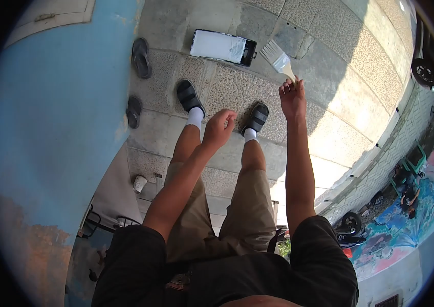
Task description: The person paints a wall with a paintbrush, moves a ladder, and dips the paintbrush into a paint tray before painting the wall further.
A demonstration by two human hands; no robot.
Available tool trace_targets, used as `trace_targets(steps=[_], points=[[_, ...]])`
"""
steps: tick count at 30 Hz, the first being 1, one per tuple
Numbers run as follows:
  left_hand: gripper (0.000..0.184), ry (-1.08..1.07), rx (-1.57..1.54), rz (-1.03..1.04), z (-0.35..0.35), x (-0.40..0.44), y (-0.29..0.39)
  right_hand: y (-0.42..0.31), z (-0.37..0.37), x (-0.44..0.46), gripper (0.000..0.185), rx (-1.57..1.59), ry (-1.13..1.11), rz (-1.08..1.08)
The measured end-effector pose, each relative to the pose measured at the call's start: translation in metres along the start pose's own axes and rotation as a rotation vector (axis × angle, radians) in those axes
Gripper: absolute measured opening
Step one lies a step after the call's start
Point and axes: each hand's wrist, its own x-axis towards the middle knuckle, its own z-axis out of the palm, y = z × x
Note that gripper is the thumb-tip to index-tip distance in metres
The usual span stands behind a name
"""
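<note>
Two bare hands reach out over a ground [324,77] of rough pebbled panels and smoother grey concrete strips. The right hand [293,91] has its fingers closed around the end of a paintbrush [282,62], which has a pale, slim handle and a broad, flat head, its bristles streaked white. The left hand [220,128] is half-curled, with nothing visible in its grasp.

The brush is just right of a black rectangular tray [251,53], seen apart from it; how high it is held cannot be told. Its long axis slants from the handle, lower right, to the bristles, upper left, pointing away from the person. The tray lies lengthwise across the view, smooth white paint [216,46] reaching nearly to its dark right end.

A flaking blue wall [68,102] bounds the left side, with two loose dark sandals [142,59] along its foot. Right of the brush, the ground runs on past a slanting shadow edge into sunlight.
</note>
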Motion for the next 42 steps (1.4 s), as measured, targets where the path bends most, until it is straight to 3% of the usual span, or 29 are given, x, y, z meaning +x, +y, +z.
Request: trace_targets(steps=[2, 5, 7, 13, 16, 20, 31, 42], points=[[0.012, -0.021, -0.018, 0.027, -0.014, -0.014, 0.039, -0.034, 0.029, -0.031, 0.039, 0.096, -0.021, -0.009], [0.011, -0.019, -0.002, 0.058, -0.040, -0.045, 0.103, -0.081, 0.071, -0.075, 0.033, 0.223, -0.226, 0.038], [0.011, -0.034, 0.089, 0.058, -0.072, -0.067, 0.172, -0.109, 0.104, -0.108, 0.032, 0.286, -0.310, 0.096], [0.014, 0.213, 0.011, -0.011, -0.102, -0.170, 0.268, -0.184, 0.173, -0.199, 0.035, 0.118, -0.540, 0.192], [0.015, 0.322, 0.009, 0.010, -0.110, -0.217, 0.294, -0.214, 0.200, -0.239, 0.035, -0.021, -0.511, 0.229], [0.016, 0.466, -0.030, 0.021, -0.114, -0.262, 0.317, -0.236, 0.223, -0.267, 0.039, -0.175, -0.667, 0.250], [0.011, 0.787, -0.085, 0.173, -0.185, -0.343, 0.324, -0.200, 0.317, -0.350, 0.036, -0.180, -0.720, 0.180], [0.016, 1.059, -0.123, 0.139, -0.266, -0.483, 0.308, -0.083, 0.377, -0.445, 0.049, -0.267, -0.824, 0.221]])
